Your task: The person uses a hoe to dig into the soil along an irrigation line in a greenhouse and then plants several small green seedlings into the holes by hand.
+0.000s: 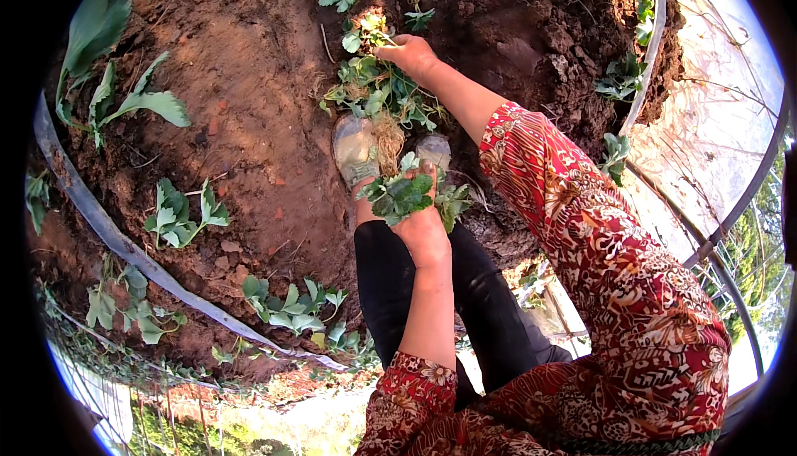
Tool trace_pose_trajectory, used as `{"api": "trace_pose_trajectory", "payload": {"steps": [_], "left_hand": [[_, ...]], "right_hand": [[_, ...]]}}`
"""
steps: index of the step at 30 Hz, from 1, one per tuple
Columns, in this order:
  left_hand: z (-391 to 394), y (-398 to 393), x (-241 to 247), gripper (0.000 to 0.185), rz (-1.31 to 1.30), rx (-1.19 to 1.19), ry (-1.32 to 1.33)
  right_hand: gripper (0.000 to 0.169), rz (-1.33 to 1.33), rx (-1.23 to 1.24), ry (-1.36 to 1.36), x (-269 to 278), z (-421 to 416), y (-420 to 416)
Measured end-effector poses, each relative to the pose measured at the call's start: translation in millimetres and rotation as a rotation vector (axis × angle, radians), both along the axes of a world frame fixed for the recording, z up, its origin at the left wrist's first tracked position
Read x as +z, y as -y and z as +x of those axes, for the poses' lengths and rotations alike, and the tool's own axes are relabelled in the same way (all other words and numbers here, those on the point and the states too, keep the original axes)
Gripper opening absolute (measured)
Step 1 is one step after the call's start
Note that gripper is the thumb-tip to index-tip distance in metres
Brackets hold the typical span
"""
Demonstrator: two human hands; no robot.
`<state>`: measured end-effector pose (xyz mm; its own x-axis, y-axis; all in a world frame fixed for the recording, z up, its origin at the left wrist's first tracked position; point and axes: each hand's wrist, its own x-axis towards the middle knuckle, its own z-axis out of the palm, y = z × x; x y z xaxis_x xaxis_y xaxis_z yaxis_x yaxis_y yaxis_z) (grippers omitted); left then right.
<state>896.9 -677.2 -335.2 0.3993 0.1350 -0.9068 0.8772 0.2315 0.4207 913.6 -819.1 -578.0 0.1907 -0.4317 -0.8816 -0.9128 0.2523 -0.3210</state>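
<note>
My left hand (425,232) is closed around a bunch of leafy strawberry seedlings (401,198), whose pale, stringy roots (388,138) hang over my shoes. Farther forward, my right hand (408,54) pinches the stem of a small seedling (372,28) between thumb and fingers, just above the soil. A loose heap of seedlings (373,89) with bare roots lies on the ground between that hand and my shoes. The fingertips of my left hand are partly hidden by leaves.
Planted seedlings (180,213) grow in the reddish soil (249,114) at the left. A flat grey hose (140,257) curves along that side, and a pale hose (650,51) along the right. Translucent plastic sheeting (716,138) and dark frame pipes stand at the right.
</note>
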Motion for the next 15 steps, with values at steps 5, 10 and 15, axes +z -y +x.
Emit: {"api": "trace_pose_trajectory", "payload": {"steps": [5,10,15], "left_hand": [[-2,-14,-7,0.021,0.102,-0.332,0.049],[1,-8,-2,0.022,0.077,-0.138,0.057],[8,-4,2,0.020,0.059,-0.160,0.088]], "right_hand": [[0.040,-0.020,0.255,-0.121,22,19,8],[0.049,0.082,0.100,0.058,32,-1,3],[0.026,0.293,-0.035,-0.158,12,20,-5]]}}
